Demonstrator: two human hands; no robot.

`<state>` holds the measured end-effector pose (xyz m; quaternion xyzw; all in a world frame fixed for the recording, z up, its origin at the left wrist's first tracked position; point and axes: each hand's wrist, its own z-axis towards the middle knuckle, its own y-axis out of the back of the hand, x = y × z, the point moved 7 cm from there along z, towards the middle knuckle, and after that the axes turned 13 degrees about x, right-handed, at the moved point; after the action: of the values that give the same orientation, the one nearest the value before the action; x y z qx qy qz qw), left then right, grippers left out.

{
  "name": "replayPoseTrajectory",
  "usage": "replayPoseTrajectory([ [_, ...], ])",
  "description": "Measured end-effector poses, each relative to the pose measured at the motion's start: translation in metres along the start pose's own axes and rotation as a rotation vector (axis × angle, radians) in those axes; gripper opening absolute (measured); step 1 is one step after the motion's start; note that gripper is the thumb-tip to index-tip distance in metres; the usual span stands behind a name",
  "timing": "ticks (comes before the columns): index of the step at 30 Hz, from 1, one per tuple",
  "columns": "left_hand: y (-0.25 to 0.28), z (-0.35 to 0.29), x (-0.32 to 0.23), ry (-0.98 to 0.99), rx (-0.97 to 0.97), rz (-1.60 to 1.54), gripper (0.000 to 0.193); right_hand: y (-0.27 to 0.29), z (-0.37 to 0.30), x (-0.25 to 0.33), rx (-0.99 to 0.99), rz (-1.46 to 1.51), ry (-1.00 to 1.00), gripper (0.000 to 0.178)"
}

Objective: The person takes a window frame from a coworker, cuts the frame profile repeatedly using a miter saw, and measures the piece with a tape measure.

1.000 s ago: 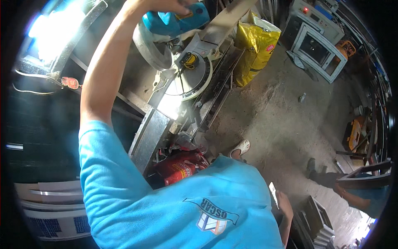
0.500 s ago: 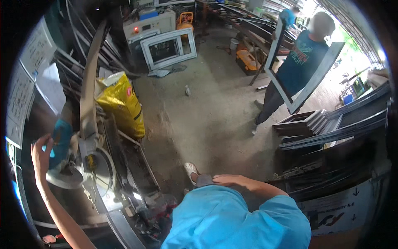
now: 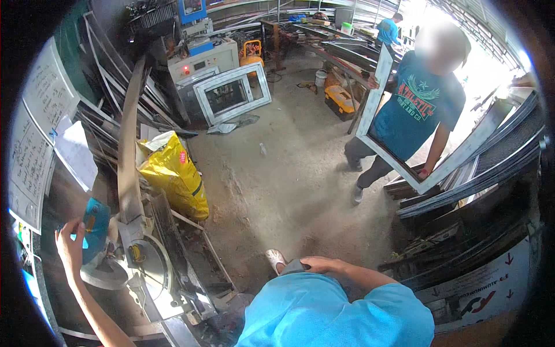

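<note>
At the left, my left hand is raised with its fingers curled, right beside the blue guard of a cutting saw. Whatever its fingers close on is too dark and small to make out. Below the guard is the saw's round pale table. Low in the middle, my right hand lies against the front of my blue shirt, its fingers stretched toward a patch of grey, perhaps trouser cloth. Part of those fingers is hidden.
A yellow sack stands beside the saw bench. Farther off, a white window frame leans on a machine. At right, a co-worker carries a large white frame past stacked dark profiles. Another person is behind.
The co-worker with the frame has come closer. My view has shifted, so the saw and sack sit lower in it. My left hand remains by the blue guard, my right hand at my shirt.
</note>
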<state>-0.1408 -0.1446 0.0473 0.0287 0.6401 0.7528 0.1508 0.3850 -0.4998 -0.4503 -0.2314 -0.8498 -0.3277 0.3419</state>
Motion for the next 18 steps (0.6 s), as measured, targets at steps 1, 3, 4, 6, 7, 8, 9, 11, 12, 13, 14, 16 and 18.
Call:
replayPoseTrajectory([
  [1,-0.002,0.001,0.0,0.003,-0.037,0.05,0.029,-0.001,0.001,-0.006,-0.013,0.007,-0.002,0.048],
  [3,0.002,-0.003,0.003,0.016,-0.03,0.062,0.029,0.016,-0.007,0.019,0.033,0.14,0.033,0.046],
  [4,0.0,-0.003,0.004,0.024,-0.016,0.065,0.03,0.023,-0.003,0.012,0.023,0.144,0.034,0.046],
  [6,-0.001,-0.002,0.009,0.02,-0.045,0.009,0.03,0.026,0.004,0.0,0.228,-0.118,-0.072,0.045],
  [7,0.0,0.0,0.009,-0.005,-0.059,-0.013,0.031,0.032,-0.001,-0.006,0.221,-0.114,-0.072,0.045],
  [8,0.0,-0.004,0.012,-0.012,-0.071,-0.032,0.032,0.059,-0.013,0.002,0.018,-0.071,-0.09,0.045],
  [9,0.0,-0.006,0.013,-0.008,-0.07,-0.032,0.032,0.088,-0.03,0.009,-0.189,-0.026,-0.111,0.044],
  [11,0.004,-0.007,0.009,-0.029,-0.096,-0.037,0.033,0.13,-0.048,-0.004,-0.451,0.056,-0.022,0.046],
  [12,0.004,-0.01,0.012,-0.026,-0.108,-0.033,0.034,0.161,-0.069,0.016,-0.558,0.082,-0.079,0.044],
  [13,0.003,-0.012,0.017,-0.015,-0.106,-0.029,0.034,0.187,-0.086,0.032,-0.663,0.102,-0.083,0.04],
  [14,0.007,-0.01,0.015,-0.024,-0.104,-0.045,0.034,0.207,-0.1,0.03,-0.745,0.099,-0.067,0.039],
  [16,0.003,-0.007,0.018,-0.03,-0.096,-0.069,0.033,0.238,-0.119,0.029,-0.824,0.09,-0.06,0.037],
  [18,0.001,-0.009,0.024,-0.049,-0.122,-0.145,0.033,0.262,-0.145,0.045,-0.964,0.168,0.03,0.032],
])
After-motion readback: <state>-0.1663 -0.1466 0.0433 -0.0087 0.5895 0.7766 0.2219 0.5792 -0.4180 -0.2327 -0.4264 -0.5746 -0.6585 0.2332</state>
